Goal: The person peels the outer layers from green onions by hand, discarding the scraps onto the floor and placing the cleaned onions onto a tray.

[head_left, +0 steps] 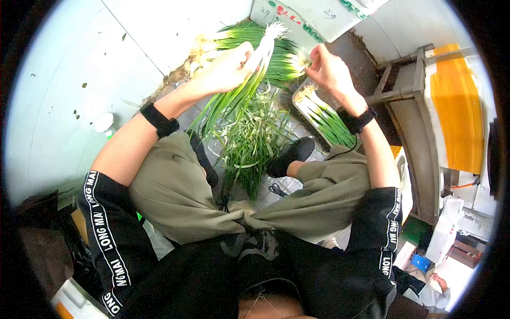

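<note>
Against the wall there lay a big pile of green onions (279,65). In front, between the shoes (292,157), was a heap of loose leaves (252,135). To its right stood a tray (307,118) with more onions. The held bunch (261,59), roots upward, was gripped by the left hand (228,69). The right hand (328,69), fingers bent, was beside the pile's root ends; whether it gripped any, I cannot tell.

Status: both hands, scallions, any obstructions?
Left hand: gripping long green-and-white scallions. Right hand: at root ends of green scallion pile, contact unclear. Heap of loose green leaves between black shoes, blocking neither hand.
</note>
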{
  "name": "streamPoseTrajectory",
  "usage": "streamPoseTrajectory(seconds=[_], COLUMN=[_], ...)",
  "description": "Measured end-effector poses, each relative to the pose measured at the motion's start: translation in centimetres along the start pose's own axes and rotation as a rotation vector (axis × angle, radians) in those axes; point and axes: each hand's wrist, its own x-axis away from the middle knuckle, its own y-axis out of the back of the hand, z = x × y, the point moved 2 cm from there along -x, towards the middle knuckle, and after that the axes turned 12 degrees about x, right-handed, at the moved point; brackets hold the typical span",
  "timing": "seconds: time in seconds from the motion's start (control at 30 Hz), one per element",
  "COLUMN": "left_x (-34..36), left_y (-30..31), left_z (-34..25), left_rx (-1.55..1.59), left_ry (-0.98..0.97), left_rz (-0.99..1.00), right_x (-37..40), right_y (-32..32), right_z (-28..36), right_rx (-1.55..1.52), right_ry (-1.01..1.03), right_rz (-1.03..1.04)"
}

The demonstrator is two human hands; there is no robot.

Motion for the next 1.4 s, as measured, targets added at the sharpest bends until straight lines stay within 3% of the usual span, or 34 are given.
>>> streamPoseTrajectory(seconds=[0.2, 0.3, 0.5, 0.63, 0.7, 0.73, 0.8, 1.03, 1.3, 1.37, 1.4], left_x=[-0.7, -0.5, -0.6, -0.1, -0.7, -0.9, -0.9, -0.5, -0.6, -0.5, -0.5], left_y=[0.5, 0.2, 0.3, 0.3, 0.5, 0.5, 0.3, 0.3, 0.5, 0.4, 0.4], left_z=[0.6, 0.5, 0.5, -2.4, 0.2, 0.4, 0.3, -1.9, -2.5, -2.8, -2.8], left_rx=[0.043, 0.234, 0.178, 0.158, 0.187, 0.222, 0.22, 0.32, 0.374, 0.357, 0.386], left_ry=[0.057, 0.024, 0.11, 0.216, 0.165, 0.113, 0.13, 0.269, 0.351, 0.357, 0.36], left_rz=[-0.016, -0.023, -0.003, -0.011, 0.016, 0.038, 0.029, 0.034, -0.064, -0.08, -0.1], right_x=[2.0, 3.2, 3.1, 3.7, 3.7, 3.5, 3.2, 4.0, 2.0, 1.8, 1.5], right_y=[-5.9, -6.6, -5.7, -6.0, -6.2, -6.1, -6.1, -6.7, -3.1, -2.4, -2.2], right_z=[1.8, 3.4, 4.2, 4.2, 4.3, 4.4, 4.4, 3.7, 3.1, 3.2, 3.5], right_rx=[0.195, 0.128, 0.166, 0.102, 0.109, 0.104, 0.143, 0.053, -0.005, -0.171, -0.283], right_ry=[0.179, 0.276, 0.362, 0.373, 0.327, 0.322, 0.307, 0.415, 0.253, 0.254, 0.224], right_rz=[0.402, 0.489, 0.598, 0.382, 0.183, 0.178, 0.399, 0.531, 0.284, 0.01, -0.015])
